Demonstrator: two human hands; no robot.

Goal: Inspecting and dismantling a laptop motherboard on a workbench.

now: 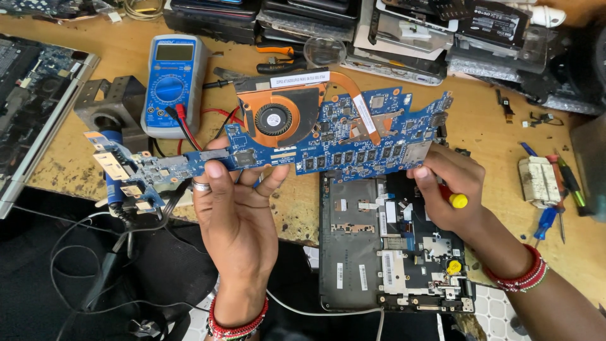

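- Above the front edge of the wooden bench (480,136), both hands hold up a long blue circuit board (353,142), lifted clear of the surface and lying roughly level across the view.
- On the board's upper middle sits a round black fan (273,119) in a copper-coloured housing, with a copper heat pipe (360,95) curving to the right from it.
- The left hand (237,202) is closed on the board's lower edge, thumb on the face, fingers behind, a ring on one finger.
- The right hand (445,189) grips the board's right lower corner and also clasps a screwdriver with a yellow end (456,199) in its palm.
- Under the board, an opened laptop base (391,246) lies at the bench edge, its inner parts showing.
- Behind the left hand, a blue multimeter (172,82) rests on the bench with red and black leads (183,123) plugged in.
- Near the right edge lie a white block (538,180) and several small screwdrivers (549,218).
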